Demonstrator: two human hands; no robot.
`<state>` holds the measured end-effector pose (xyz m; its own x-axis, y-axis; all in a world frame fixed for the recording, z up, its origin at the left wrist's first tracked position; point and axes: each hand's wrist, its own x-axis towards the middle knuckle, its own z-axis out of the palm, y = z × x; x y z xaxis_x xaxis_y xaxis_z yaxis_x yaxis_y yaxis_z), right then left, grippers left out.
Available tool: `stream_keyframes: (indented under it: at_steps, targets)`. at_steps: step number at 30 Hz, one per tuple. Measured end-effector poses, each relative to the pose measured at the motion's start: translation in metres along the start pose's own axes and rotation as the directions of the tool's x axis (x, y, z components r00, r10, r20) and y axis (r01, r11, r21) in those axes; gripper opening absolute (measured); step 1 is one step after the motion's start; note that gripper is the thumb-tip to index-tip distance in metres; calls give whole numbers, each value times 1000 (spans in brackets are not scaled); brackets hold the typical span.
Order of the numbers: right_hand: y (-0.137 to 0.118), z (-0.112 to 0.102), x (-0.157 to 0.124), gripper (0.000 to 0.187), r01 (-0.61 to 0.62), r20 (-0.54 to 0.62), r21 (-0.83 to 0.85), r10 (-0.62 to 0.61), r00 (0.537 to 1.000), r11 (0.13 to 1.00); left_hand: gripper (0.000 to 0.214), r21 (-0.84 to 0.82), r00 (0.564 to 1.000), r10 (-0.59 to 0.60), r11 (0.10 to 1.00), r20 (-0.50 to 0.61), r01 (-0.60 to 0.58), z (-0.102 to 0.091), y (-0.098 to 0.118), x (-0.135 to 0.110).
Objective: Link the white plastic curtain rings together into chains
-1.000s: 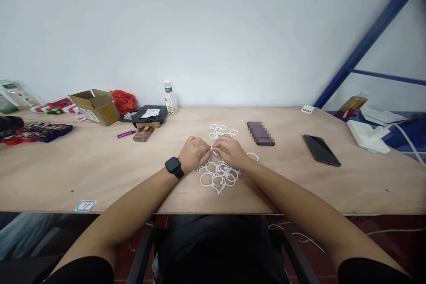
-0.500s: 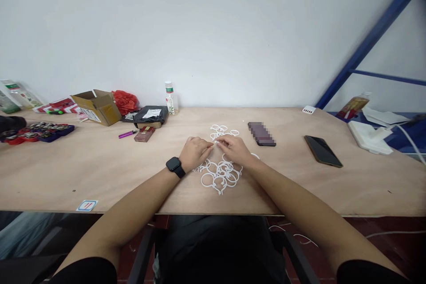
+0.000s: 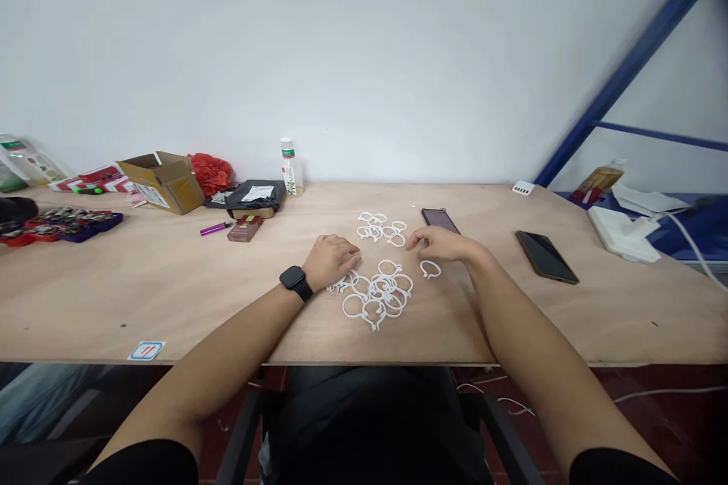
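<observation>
My left hand (image 3: 328,261) rests on the table with loosely bent fingers and no object showing in it. It lies at the left edge of a pile of white plastic rings with small clip-like ends (image 3: 382,289). My right hand (image 3: 437,244) hovers just beyond the pile, thumb and fingers apart, nothing held. Just left of its fingertips lies a ring (image 3: 396,240), part of a smaller group of white rings (image 3: 372,227) farther back. One separate ring (image 3: 431,269) lies below my right hand.
Behind my right hand is a partly covered phone (image 3: 439,218); another phone (image 3: 547,256) lies farther right. A maroon box (image 3: 246,228), a purple lighter (image 3: 214,229), a bottle (image 3: 289,168) and an open carton (image 3: 164,183) stand to the left. A white power strip (image 3: 622,233) sits at right.
My hands were close together, fingertips meeting over a small white part. My right hand has moved right and opened; the left stays nearly in place. A ring near the right fingers now shows.
</observation>
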<state>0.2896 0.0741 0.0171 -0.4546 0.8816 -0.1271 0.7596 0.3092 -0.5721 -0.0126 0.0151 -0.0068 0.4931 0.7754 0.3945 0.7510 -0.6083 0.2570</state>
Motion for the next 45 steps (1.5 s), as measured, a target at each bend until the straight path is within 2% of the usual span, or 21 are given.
stream_keyframes:
  at_steps: [4, 6, 8, 10, 12, 14, 17, 22, 28, 30, 33, 41, 45]
  targets:
    - [7, -4, -3, 21, -29, 170, 60, 19, 985, 998, 26, -13, 1000, 5, 1000, 13, -5, 1, -1, 0]
    - [9, -2, -1, 14, -24, 193, 57, 13, 981, 998, 26, -24, 1000, 5, 1000, 18, -5, 1, -1, 0]
    - [8, 2, 3, 12, -10, 115, 49, 5, 993, 999, 26, -38, 1000, 5, 999, 18, -5, 0, -1, 0]
    - [4, 7, 8, 15, 14, -58, 71, -10, 998, 997, 26, -52, 1000, 6, 999, 13, -5, 0, -1, 0]
    - [-4, 16, 12, 17, 66, -243, 118, -36, 969, 991, 27, -66, 1000, 14, 998, 10, -13, 0, 1, 0]
    - [-17, 28, 14, 19, 128, -338, 168, -65, 939, 977, 29, -81, 1000, 24, 996, 9, -23, -1, 2, 0]
    - [-42, 48, 12, 18, 203, -345, 172, -134, 929, 964, 32, -96, 999, 38, 995, 12, -36, -2, 5, 1]
    - [-68, 68, 7, 11, 287, -378, 43, -250, 891, 957, 35, -50, 995, 97, 994, 29, -96, -3, 7, 1]
    - [-70, 68, 7, 9, 416, -371, -69, -410, 833, 907, 30, 27, 988, 152, 988, 9, -152, -1, 6, 0]
    - [-71, 67, 6, 11, 467, -389, -44, -446, 806, 883, 28, 38, 989, 150, 988, -2, -150, -1, 7, 0]
    - [-73, 68, 5, 13, 536, -368, 35, -488, 791, 843, 28, 46, 990, 143, 989, -9, -143, -1, 7, 0]
    - [-73, 72, 9, 17, 572, -371, 124, -496, 785, 811, 34, 57, 981, 193, 980, -26, -192, 1, 8, -1]
    - [-75, 72, 8, 18, 534, -372, 145, -454, 809, 833, 36, 53, 984, 174, 984, -35, -172, 0, 7, 0]
